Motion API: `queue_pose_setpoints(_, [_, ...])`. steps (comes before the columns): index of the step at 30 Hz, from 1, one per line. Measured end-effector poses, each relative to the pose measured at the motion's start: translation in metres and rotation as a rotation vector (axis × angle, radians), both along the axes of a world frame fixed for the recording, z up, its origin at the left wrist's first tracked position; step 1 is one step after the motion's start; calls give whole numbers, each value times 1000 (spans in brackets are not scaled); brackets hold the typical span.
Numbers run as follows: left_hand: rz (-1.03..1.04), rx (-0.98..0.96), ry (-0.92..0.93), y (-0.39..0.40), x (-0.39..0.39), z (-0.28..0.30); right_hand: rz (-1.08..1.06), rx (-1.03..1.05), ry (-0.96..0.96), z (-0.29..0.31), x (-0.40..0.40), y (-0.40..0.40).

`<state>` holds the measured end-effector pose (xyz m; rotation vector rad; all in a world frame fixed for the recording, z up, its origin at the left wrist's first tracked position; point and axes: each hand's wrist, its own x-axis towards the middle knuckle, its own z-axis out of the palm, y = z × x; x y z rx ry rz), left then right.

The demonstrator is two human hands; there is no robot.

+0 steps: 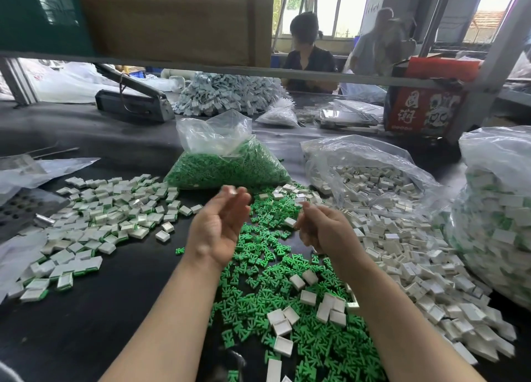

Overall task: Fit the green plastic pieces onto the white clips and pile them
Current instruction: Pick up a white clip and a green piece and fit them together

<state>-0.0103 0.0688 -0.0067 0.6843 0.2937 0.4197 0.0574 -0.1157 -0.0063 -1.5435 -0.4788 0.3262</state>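
The left hand [217, 223] is raised above the desk [100, 310] with its palm turned inward and fingers loosely curved; a small pale blurred thing sits at its fingertips, but motion blur hides whether it is pinched there. The right hand [324, 229] hovers just beside it, fingers bent downward, and whether it grasps anything cannot be told either. Beneath both hands lies a loose spread of green plastic pieces [275, 304], small, matte and branching in shape, with a few white clips [308, 297] scattered on top. The clips are flat, glossy, rectangular shells. To the right a bigger heap of white clips [408, 255] spills from a clear plastic bag [365, 163]. To the left, well apart, is the pile of fitted clips [115, 209], white with green edges showing. Behind the hands a clear bag of green pieces [227, 166] sits open at the top. At the far right a bulging bag of finished parts [497, 209] is cut off by the picture edge. The desk surface is black and smooth.
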Motion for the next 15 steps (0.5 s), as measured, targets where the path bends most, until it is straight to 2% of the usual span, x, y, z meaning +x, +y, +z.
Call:
queue_pose_setpoints(3, [132,-258,-29,27,-8,5,-80,-29,-31,1,4,-2])
queue_pose_setpoints(5, [214,-348,-35,45,-13,5,-117,-47,-38,1,7,-3])
queue_pose_setpoints(10, [401,-436,40,72,-20,-3,-154,-101,-69,1,12,-8])
queue_pose_setpoints(15, [448,-479,6,74,-24,-3,-159,-114,-62,2,12,-10])
